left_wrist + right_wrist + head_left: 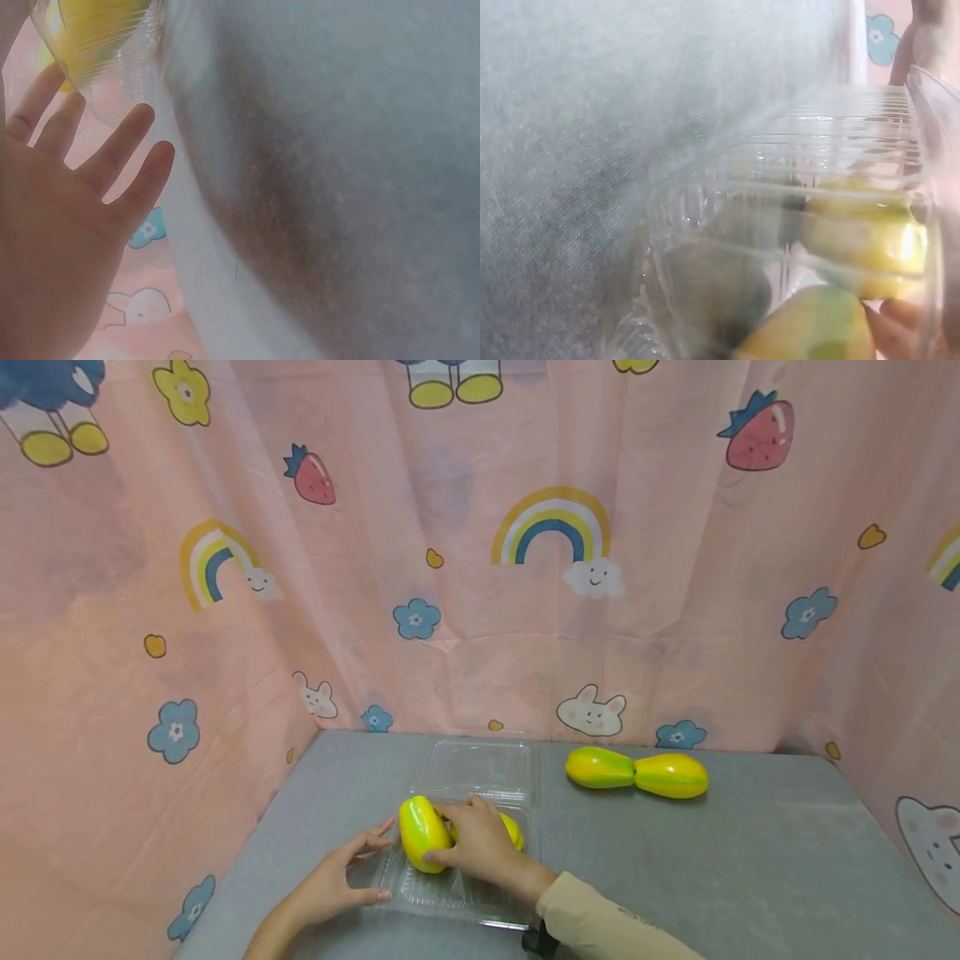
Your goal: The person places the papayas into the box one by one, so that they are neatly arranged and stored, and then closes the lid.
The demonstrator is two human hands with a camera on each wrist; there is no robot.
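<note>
Yellow-green fruit held in my right hand, at the left side of the clear container.

The fruit lies just left of my right palm, pinched between thumb and fingers, its long axis running away from me with the far end leaning slightly left; whether it touches the container's floor I cannot tell. A second fruit sits in the container, partly behind that hand. My left hand is spread wide beside the near-left rim, close to the held fruit and holding nothing. The lid lies folded back; a third fruit and fourth fruit lie end to end on the worktop.
</note>
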